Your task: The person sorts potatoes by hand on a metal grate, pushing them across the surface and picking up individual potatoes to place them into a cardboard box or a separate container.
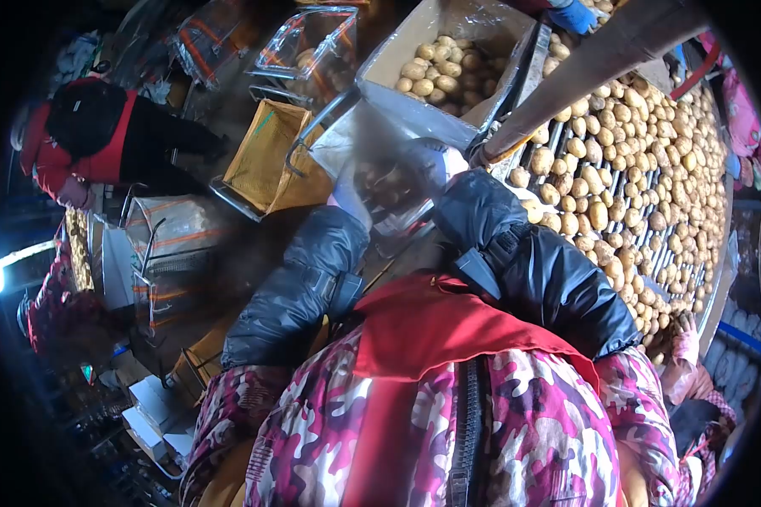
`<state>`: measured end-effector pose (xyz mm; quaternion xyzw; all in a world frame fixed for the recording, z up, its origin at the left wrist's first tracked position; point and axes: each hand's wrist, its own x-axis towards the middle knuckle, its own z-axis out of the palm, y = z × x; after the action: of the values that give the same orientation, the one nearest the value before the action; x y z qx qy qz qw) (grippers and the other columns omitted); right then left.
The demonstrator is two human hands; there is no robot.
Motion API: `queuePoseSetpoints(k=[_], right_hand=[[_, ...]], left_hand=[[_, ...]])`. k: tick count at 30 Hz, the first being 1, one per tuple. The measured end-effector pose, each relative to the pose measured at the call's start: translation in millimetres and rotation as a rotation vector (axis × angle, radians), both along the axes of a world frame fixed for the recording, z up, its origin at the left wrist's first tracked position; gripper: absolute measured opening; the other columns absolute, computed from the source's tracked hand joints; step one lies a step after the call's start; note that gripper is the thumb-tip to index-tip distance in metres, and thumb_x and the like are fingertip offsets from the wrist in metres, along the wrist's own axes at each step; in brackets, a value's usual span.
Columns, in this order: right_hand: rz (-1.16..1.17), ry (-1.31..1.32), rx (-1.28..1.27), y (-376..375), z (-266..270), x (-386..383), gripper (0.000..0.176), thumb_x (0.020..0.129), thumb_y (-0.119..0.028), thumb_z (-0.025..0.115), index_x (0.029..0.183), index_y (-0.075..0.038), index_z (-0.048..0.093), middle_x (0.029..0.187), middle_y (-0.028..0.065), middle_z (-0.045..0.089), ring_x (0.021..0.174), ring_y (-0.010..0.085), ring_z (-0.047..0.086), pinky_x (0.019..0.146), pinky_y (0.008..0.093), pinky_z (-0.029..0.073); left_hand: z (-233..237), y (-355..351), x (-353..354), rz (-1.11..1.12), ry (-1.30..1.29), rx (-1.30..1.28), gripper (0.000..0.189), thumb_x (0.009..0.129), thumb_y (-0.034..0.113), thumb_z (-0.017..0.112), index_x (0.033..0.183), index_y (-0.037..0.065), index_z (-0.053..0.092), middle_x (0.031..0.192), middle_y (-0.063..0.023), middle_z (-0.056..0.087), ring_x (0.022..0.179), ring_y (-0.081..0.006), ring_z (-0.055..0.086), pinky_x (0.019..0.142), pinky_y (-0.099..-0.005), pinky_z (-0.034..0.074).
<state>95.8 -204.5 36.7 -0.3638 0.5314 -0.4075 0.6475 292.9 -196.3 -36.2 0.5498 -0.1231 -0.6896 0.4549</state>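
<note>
My left hand [349,193], pale-gloved and blurred, is at the left edge of a plastic bag [391,221] in front of my chest. At the bag's right edge my right hand [450,162], pale-gloved too, holds it. Both hands are closed on the bag, though the single fingers are hard to make out. Dark, blurred potatoes [389,182] show between the hands. Just beyond them stands an open carton [503,24] lined with plastic and partly filled with potatoes [448,72].
Many potatoes [617,127] lie on a roller conveyor at the right, crossed by a slanting post [583,72]. A yellow crate [272,160] and a plastic-covered trolley [173,224] stand left. One person [101,127] bends at the far left; a co-worker's hand [685,338] touches the conveyor's near edge.
</note>
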Motion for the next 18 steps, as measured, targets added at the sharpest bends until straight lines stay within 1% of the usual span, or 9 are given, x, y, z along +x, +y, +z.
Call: queuePoseSetpoints(k=[1, 5, 7, 10, 11, 12, 15, 16, 18], right_hand=[[-0.045, -0.016, -0.023, 3, 2, -7, 0.021, 0.099, -0.019, 0.064, 0.107, -0.002, 0.073, 0.098, 0.0120, 0.073, 0.095, 0.0245, 0.071, 0.084, 0.0341, 0.057], [0.234, 0.325, -0.501, 37, -60, -65, 0.027, 0.097, -0.014, 0.066, 0.120, -0.003, 0.072, 0.109, 0.0131, 0.074, 0.106, 0.0262, 0.071, 0.090, 0.0362, 0.057], [0.172, 0.213, -0.482, 82, -40, -93, 0.025, 0.098, -0.018, 0.065, 0.117, -0.003, 0.073, 0.107, 0.0122, 0.074, 0.104, 0.0244, 0.071, 0.091, 0.0353, 0.056], [0.180, 0.219, -0.235, 154, 20, -143, 0.027, 0.100, -0.027, 0.065, 0.107, -0.004, 0.076, 0.102, 0.0107, 0.074, 0.099, 0.0207, 0.070, 0.088, 0.0343, 0.054], [0.046, 0.153, -0.138, 185, -17, -154, 0.019, 0.096, -0.020, 0.070, 0.096, -0.001, 0.073, 0.094, 0.0033, 0.069, 0.091, 0.0145, 0.063, 0.083, 0.0308, 0.052], [0.045, 0.255, -0.012, 211, -2, -173, 0.020, 0.094, -0.022, 0.072, 0.088, -0.002, 0.072, 0.088, 0.0038, 0.068, 0.087, 0.0146, 0.063, 0.079, 0.0319, 0.051], [-0.159, 0.473, -0.077, 316, -9, -213, 0.027, 0.095, -0.027, 0.068, 0.104, -0.004, 0.079, 0.088, 0.0087, 0.073, 0.076, 0.0175, 0.068, 0.067, 0.0334, 0.054], [-0.453, 0.182, 0.196, 348, 1, -206, 0.026, 0.095, -0.027, 0.069, 0.103, -0.005, 0.080, 0.088, 0.0070, 0.074, 0.077, 0.0146, 0.068, 0.069, 0.0323, 0.055], [-0.577, 0.333, 0.286, 426, -7, -205, 0.019, 0.092, -0.017, 0.073, 0.100, -0.001, 0.079, 0.083, 0.0020, 0.073, 0.076, 0.0104, 0.066, 0.068, 0.0280, 0.053]], left_hand=[[-1, -1, 3, -0.035, -0.097, -0.014, 0.042, 0.099, 0.058, 0.055, 0.107, 0.019, 0.067, 0.092, -0.0033, 0.063, 0.085, -0.0231, 0.062, 0.075, -0.0415, 0.055], [-7, -2, 6, -0.175, -0.010, 0.265, 0.058, 0.098, 0.062, 0.057, 0.136, 0.017, 0.057, 0.127, -0.0118, 0.059, 0.107, -0.0288, 0.061, 0.087, -0.0481, 0.054], [1, 16, -19, -0.264, -0.327, 0.053, 0.061, 0.100, 0.054, 0.060, 0.144, 0.012, 0.056, 0.135, -0.0154, 0.062, 0.113, -0.0292, 0.065, 0.093, -0.0458, 0.055], [25, 32, -64, -0.667, -0.235, -0.282, 0.040, 0.104, 0.019, 0.060, 0.141, 0.004, 0.059, 0.121, -0.0136, 0.071, 0.100, -0.0216, 0.071, 0.088, -0.0330, 0.058], [39, 39, -87, -0.809, -0.204, -0.374, 0.036, 0.104, 0.012, 0.059, 0.139, 0.002, 0.061, 0.118, -0.0122, 0.073, 0.099, -0.0196, 0.071, 0.086, -0.0319, 0.059], [30, 39, -106, -0.950, -0.313, -0.784, 0.033, 0.101, 0.008, 0.064, 0.133, 0.000, 0.065, 0.117, -0.0116, 0.073, 0.101, -0.0178, 0.071, 0.086, -0.0330, 0.059], [55, 22, -181, -1.191, -0.482, -1.468, 0.035, 0.094, 0.006, 0.072, 0.128, 0.000, 0.068, 0.116, -0.0165, 0.073, 0.102, -0.0283, 0.073, 0.090, -0.0363, 0.058], [60, 22, -206, -1.213, -0.524, -1.530, 0.037, 0.092, 0.008, 0.075, 0.127, 0.000, 0.068, 0.115, -0.0196, 0.072, 0.106, -0.0355, 0.071, 0.094, -0.0391, 0.057], [72, 15, -258, -1.288, -0.588, -1.614, 0.045, 0.092, 0.020, 0.076, 0.133, 0.003, 0.065, 0.125, -0.0231, 0.068, 0.119, -0.0402, 0.064, 0.104, -0.0460, 0.051]])
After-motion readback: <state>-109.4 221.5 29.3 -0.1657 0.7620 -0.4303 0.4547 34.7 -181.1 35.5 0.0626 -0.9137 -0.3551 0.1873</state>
